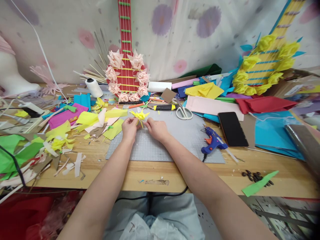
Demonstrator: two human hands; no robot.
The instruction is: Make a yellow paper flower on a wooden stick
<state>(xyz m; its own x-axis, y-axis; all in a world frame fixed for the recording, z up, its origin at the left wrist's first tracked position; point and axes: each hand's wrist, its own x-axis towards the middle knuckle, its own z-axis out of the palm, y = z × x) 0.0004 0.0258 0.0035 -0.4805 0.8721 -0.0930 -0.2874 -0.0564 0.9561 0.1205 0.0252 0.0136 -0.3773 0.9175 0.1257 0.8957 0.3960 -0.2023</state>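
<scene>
A small yellow paper flower point(140, 115) with pointed petals is held up over the grey cutting mat point(160, 146). My left hand point(130, 128) pinches it from the left side, below the petals. From the right, the fingertips of my right hand point(157, 129) are closed at its lower edge. What exactly lies between the right fingertips is too small to make out. Behind the hands, a yellow-and-black utility knife point(165, 107) lies at the mat's far edge, with white-handled scissors point(184, 112) beside it. A blue glue gun point(212, 141) rests on the mat's right side.
Paper scraps point(60, 136) cover the left of the table. A black phone point(233, 129) and blue paper sheets point(272, 131) lie right. Behind stand a red paper guitar point(127, 78) with pink flowers and a yellow one point(262, 66). Dark beans point(256, 176) lie near the front edge.
</scene>
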